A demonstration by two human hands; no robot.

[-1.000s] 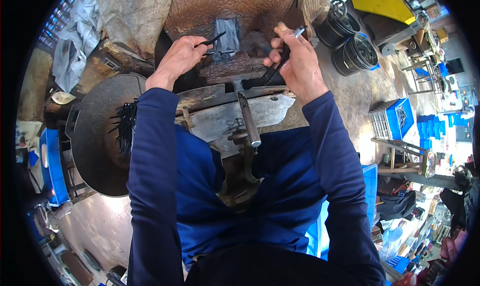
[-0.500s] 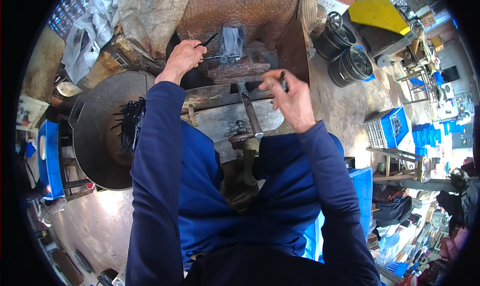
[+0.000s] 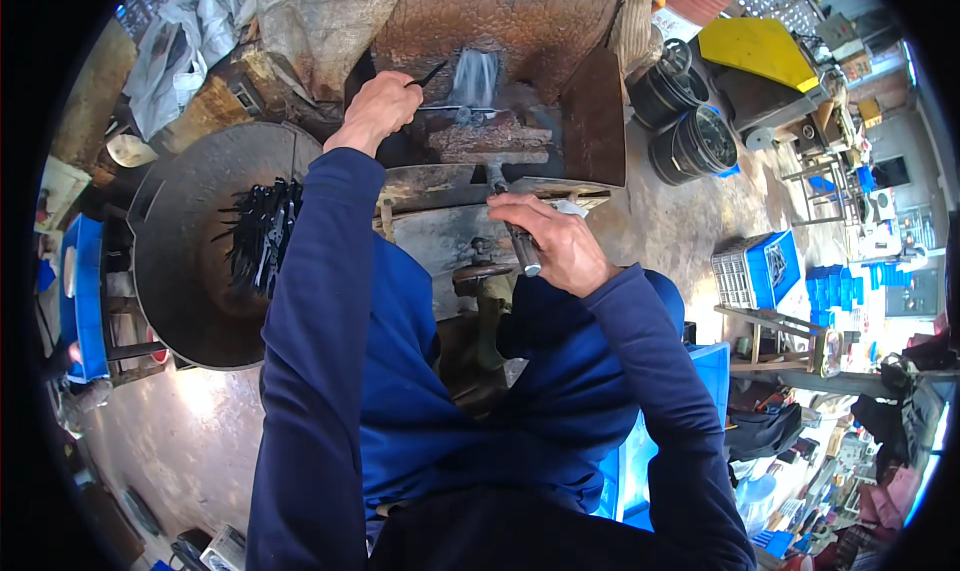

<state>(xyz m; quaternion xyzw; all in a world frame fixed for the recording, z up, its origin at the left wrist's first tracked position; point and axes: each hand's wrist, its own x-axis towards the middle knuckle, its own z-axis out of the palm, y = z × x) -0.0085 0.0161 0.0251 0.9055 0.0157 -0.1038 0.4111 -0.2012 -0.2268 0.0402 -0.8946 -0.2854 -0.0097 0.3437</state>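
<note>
My left hand (image 3: 378, 109) is closed on a slender dark pointed piece (image 3: 434, 73), whose tip sticks out up and to the right. A thin bright metal strip (image 3: 455, 108) runs from beside those fingers toward the middle; whether it joins the dark piece I cannot tell. Just beyond is a pale, blurred, streaky patch (image 3: 476, 76) against a rusty brown metal wall. My right hand (image 3: 560, 241) wraps round a round metal bar (image 3: 530, 261) that slopes toward me between my knees. Its thumb and fingertips are partly hidden.
At left, a wide dark round pan (image 3: 185, 261) holds a heap of black slender pieces (image 3: 265, 236). A rusty side plate (image 3: 592, 121) and a brown block (image 3: 490, 143) flank the work spot. Black buckets (image 3: 695, 143) and a blue-and-white crate (image 3: 757, 271) stand at right.
My right hand has come down and left from above the bar onto it; the dark thing seen in its fingers no longer shows. My left hand keeps its hold, slightly shifted in view.
</note>
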